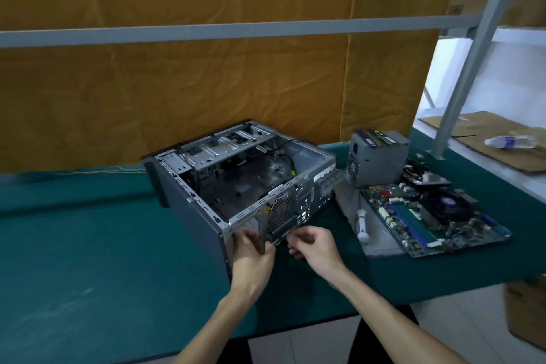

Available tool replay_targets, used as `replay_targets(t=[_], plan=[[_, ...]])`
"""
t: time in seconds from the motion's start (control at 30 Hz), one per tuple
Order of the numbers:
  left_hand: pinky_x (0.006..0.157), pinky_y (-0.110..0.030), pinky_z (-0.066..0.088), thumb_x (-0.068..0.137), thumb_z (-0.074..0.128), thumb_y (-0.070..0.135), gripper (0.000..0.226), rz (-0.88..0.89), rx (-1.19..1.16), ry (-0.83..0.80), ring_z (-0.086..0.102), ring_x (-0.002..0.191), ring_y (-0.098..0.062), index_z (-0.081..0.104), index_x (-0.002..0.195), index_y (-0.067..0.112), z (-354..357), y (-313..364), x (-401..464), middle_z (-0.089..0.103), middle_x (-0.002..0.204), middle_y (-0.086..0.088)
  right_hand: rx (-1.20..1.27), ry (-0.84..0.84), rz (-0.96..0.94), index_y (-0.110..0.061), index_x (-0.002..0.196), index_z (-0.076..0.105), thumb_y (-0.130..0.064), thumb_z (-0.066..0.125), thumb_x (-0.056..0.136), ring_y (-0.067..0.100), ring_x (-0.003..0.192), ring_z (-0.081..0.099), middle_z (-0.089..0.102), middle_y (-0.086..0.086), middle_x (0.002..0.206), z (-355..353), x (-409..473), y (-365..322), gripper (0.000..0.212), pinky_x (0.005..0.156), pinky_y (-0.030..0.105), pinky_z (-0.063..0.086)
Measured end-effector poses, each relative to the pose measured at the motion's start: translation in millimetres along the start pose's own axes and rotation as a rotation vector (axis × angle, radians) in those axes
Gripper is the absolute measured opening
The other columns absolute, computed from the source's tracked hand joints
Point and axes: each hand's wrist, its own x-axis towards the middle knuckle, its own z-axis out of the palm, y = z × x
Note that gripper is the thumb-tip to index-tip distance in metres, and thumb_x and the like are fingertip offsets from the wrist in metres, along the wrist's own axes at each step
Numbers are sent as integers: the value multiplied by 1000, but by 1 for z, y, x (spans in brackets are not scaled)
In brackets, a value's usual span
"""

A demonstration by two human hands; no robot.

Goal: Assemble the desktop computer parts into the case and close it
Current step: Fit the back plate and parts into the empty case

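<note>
On the green table [88, 245], the open computer case [189, 216] lay on its side, its rear panel facing the person. At the near lower corner of that panel the left hand [251, 257] curled its fingers round a thin dark metal strip [262, 241] that stood upright against the panel. Just beside it, the right hand [313, 245] had its fingers bent toward the panel's lower edge; blur hid whether they pinched anything. Bare cloth stretched left of the case and in front of it to the table's near edge. Inside the case showed drive bays, loose cables and a bare floor. To the right, close by, sat a power supply [378, 156] and, nearer, a motherboard [428, 216] with a white tube [362, 224] beside it.
</note>
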Motion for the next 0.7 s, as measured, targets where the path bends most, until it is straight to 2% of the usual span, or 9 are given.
replay_targets(t=[0.07, 0.1, 0.13, 0.23, 0.4, 0.5, 0.6, 0.7], plan=[[83, -31, 47, 91, 68, 21, 41, -44, -1, -17, 59, 92, -15, 38, 118, 18, 7, -2, 8, 57, 105, 0, 1, -5, 23, -10, 83, 72, -3, 74, 91, 13, 59, 66, 73, 5, 71, 5, 1, -1, 11, 54, 23, 52], [91, -31, 45, 91, 69, 20, 48, -45, -2, -26, 56, 100, -15, 35, 124, 18, 11, -3, 12, 54, 113, 1, -3, -3, 38, -10, 84, 71, -3, 74, 91, 13, 58, 65, 72, 6, 72, 8, 2, -1, 11, 54, 23, 52], [93, -29, 44, 90, 71, 17, 51, -31, -11, -38, 54, 102, -16, 34, 125, 19, 13, -6, 16, 53, 114, 0, -2, 5, 51, -10, 84, 71, -3, 73, 92, 13, 58, 63, 72, 7, 73, 10, 3, 0, 11, 53, 22, 51], [75, -23, 48, 91, 72, 13, 37, 7, -18, -107, 62, 86, -17, 45, 116, 19, 18, -16, 22, 63, 95, -2, 10, 41, 74, -11, 86, 72, -4, 72, 93, 12, 57, 62, 71, 7, 72, 13, 6, 3, 10, 52, 22, 51], [74, -23, 49, 88, 74, 13, 25, 30, -52, -69, 66, 83, -7, 60, 106, 22, 22, -21, 27, 71, 88, 11, 9, 57, 81, -5, 93, 74, -7, 73, 93, 9, 56, 64, 72, 7, 73, 11, 12, 3, 2, 50, 24, 53], [79, -20, 53, 85, 76, 3, 25, 32, -140, -75, 69, 86, -8, 66, 104, 16, 21, -21, 32, 74, 91, 10, -7, 57, 76, -6, 92, 74, -9, 74, 92, 8, 57, 64, 74, 6, 75, 13, 16, 3, 3, 48, 24, 52], [72, -10, 50, 83, 76, -5, 24, 24, -180, -68, 65, 76, 2, 67, 101, 6, 22, -20, 34, 73, 87, 8, 2, 59, 81, -2, 95, 74, -9, 75, 91, 10, 59, 65, 74, 9, 76, 15, 18, 4, 8, 48, 24, 51], [69, -8, 49, 82, 76, -6, 24, 19, -204, -72, 65, 72, 9, 67, 101, 6, 23, -17, 34, 74, 87, 7, -8, 41, 69, -5, 90, 74, -8, 75, 91, 11, 59, 65, 73, 7, 73, 14, 19, 5, 3, 47, 24, 51]])
